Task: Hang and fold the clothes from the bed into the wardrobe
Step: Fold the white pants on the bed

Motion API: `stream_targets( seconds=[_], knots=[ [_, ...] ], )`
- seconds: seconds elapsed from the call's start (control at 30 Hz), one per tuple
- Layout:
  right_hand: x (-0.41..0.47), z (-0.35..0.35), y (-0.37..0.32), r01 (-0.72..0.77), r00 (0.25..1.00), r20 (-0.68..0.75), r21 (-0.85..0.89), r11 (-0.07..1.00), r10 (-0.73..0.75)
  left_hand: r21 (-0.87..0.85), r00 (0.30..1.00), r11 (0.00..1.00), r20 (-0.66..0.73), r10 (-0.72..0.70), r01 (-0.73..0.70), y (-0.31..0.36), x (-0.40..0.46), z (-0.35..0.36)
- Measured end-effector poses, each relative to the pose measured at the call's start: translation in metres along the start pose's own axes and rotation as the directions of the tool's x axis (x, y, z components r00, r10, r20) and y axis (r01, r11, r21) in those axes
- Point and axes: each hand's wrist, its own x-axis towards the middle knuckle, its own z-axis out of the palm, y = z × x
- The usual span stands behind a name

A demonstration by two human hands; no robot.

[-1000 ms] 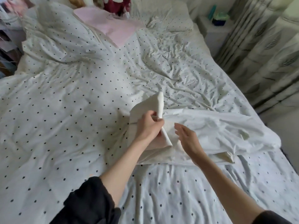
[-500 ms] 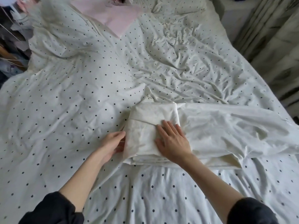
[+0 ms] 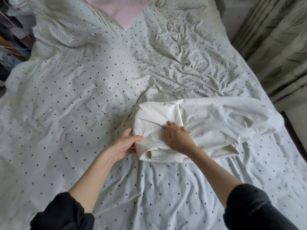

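Now the white garment [image 3: 191,127] lies on the bed [image 3: 83,105], a little to the right of the middle and on the near half, on top of the dotted bedsheet. Its long axis runs from left to right across the bed, almost parallel to the near edge. The left end is folded into a thick, nearly square packet with several layers, and the loose, wrinkled part extends from this packet to the right, until it reaches close to the right side of the bed. The left hand [image 3: 126,143] grips the left edge of the folded packet: the thumb lies on the top of the cloth and the fingers curl around the side, partly under it. The right hand [image 3: 177,135] rests flat on the top of the packet, its fingers straight and close together, pointing away from the person and a little to the left, and it presses the cloth down. Both forearms are bare, with dark sleeves [image 3: 63,213] pushed up. At the far end of the bed a pink cloth [image 3: 123,12] lies between folds of the bedsheet. A curtain [image 3: 274,39] hangs on the right, and some clothes [image 3: 15,22] show at the far left, blurred.
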Motion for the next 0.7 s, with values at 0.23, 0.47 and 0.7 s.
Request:
stream_targets(
  seconds=[0.23,0.47,0.7],
  knots=[
    [-0.108,0.036,-0.054,-0.012,1.0,0.026,-0.053,0.999,0.013,0.0,0.999,1.0,0.041,-0.016,0.016,-0.058,-0.095,-0.028],
    [-0.119,0.067,-0.08,-0.021,0.999,-0.038,0.142,0.99,0.027,-0.085,0.996,0.996,-0.087,-0.02,0.013,-0.069,-0.125,-0.057],
    [-0.1,0.014,-0.044,-0.315,0.949,0.282,0.802,0.507,0.143,-0.009,0.983,0.986,-0.075,0.167,-0.168,-0.024,-0.108,0.011]
  ],
)
